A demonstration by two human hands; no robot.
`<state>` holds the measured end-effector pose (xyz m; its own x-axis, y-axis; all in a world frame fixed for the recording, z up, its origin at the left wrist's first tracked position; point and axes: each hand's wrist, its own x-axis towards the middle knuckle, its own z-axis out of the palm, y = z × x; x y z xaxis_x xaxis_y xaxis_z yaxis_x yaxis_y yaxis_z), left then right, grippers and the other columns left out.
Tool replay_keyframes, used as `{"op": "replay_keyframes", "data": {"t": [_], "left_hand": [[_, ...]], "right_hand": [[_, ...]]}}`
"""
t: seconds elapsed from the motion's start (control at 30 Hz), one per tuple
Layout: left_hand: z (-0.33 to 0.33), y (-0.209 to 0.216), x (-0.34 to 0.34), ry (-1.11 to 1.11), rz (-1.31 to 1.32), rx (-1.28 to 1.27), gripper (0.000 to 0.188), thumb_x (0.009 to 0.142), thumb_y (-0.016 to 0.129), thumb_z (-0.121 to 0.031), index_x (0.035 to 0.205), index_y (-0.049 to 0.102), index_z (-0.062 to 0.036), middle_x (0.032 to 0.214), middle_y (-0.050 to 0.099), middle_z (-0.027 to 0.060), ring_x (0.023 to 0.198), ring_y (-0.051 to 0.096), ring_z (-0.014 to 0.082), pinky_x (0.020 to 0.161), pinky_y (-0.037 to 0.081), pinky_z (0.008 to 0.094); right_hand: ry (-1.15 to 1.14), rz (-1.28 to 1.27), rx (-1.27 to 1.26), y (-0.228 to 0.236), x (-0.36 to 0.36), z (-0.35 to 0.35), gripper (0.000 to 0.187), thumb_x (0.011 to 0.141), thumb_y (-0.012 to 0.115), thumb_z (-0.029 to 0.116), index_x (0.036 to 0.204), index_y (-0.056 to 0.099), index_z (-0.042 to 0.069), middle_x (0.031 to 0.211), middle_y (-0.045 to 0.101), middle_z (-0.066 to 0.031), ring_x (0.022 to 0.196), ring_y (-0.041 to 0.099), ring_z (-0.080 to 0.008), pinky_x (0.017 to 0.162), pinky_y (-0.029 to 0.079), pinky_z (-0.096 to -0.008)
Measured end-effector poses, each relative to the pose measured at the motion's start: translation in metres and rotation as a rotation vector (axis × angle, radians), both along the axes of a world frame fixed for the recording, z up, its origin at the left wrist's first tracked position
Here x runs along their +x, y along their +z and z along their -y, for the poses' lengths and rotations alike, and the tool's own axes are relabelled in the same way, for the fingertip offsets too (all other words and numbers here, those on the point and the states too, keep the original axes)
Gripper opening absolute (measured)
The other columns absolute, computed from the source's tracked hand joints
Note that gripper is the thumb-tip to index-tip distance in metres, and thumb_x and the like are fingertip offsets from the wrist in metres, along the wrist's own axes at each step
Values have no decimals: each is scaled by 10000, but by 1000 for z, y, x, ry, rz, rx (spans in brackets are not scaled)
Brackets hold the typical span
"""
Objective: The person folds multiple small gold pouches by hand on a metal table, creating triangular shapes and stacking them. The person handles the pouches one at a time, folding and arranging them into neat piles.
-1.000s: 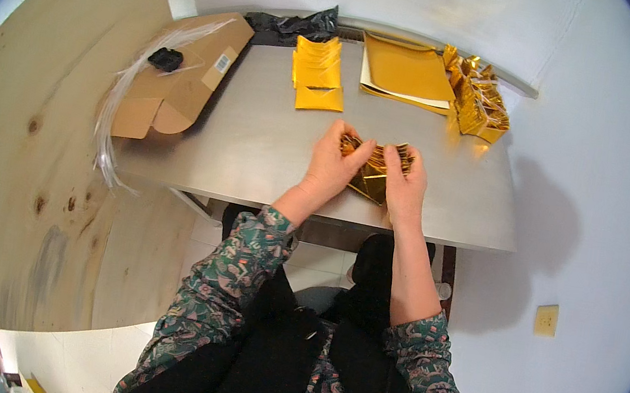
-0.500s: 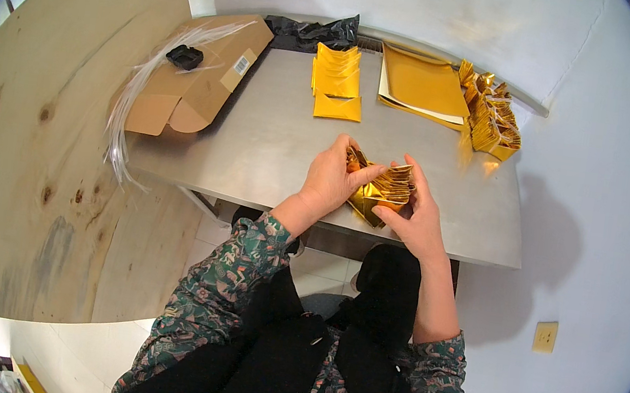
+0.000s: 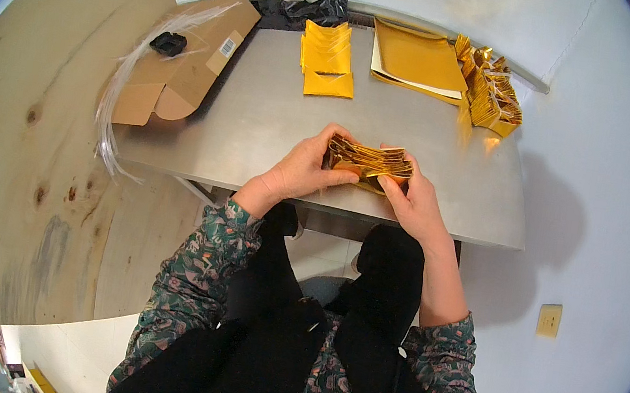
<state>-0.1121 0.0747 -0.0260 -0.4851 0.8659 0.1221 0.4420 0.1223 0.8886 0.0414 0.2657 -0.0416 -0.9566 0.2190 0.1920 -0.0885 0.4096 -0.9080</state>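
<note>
Between my two hands is a thick bundle of folded gold foil paper (image 3: 370, 157), its layered edges facing up, near the front edge of the metal table. My left hand (image 3: 311, 166) grips its left end, thumb along the near side. My right hand (image 3: 414, 203) closes on the right end, thumb pressed against the near face. The far fingers of both hands are partly hidden behind the bundle. Farther back on the table lies a row of overlapping folded gold papers (image 3: 327, 59). To its right is a stack of flat gold sheets (image 3: 419, 57).
Tied bundles of folded gold foil (image 3: 496, 93) stand at the back right by the wall. At the left, a cardboard box (image 3: 180, 71) carries clear plastic strips (image 3: 118, 91) and a small black object (image 3: 168, 44). Black plastic (image 3: 303, 12) lies behind. A wooden board (image 3: 25, 158) adjoins the table (image 3: 263, 110).
The bundle has turned from slanted to nearly level, its layered edges now spread across between my hands. My left hand has shifted left and its thumb has come down to the near side.
</note>
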Motion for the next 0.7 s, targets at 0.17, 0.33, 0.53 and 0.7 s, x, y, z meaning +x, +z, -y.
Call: {"op": "replay_keyframes", "data": {"t": [0.17,0.33,0.53,0.7], "left_hand": [[-1,-5,-3,84,268,59,431,874,765,-131,1217,523,-31,1099,662,37,1005,623,110,900,518,284],[2,-11,-10,182,803,611,355,920,700,-138,1233,556,-54,1119,660,20,991,630,121,903,516,301],[11,-10,-18,168,1086,773,302,978,613,-280,1228,578,-115,1132,674,25,968,650,152,751,528,320],[13,-11,-21,202,1219,838,290,970,625,-276,1216,595,-127,1105,681,32,947,652,157,713,541,319]], "right_hand": [[-135,-217,329,15,-2,6,628,913,670,202,1440,402,-10,1304,598,-192,1240,563,-258,1035,433,-370],[150,-601,-47,91,79,10,495,890,625,111,1369,527,34,1302,594,-126,1179,560,-215,1039,414,-380],[1204,-916,-250,168,131,16,450,908,632,79,1344,568,169,1251,619,-149,1185,564,-177,1049,388,-310],[1178,-740,-338,189,131,19,313,937,618,136,1247,588,110,1156,630,-137,1084,577,-171,979,426,-307]]}}
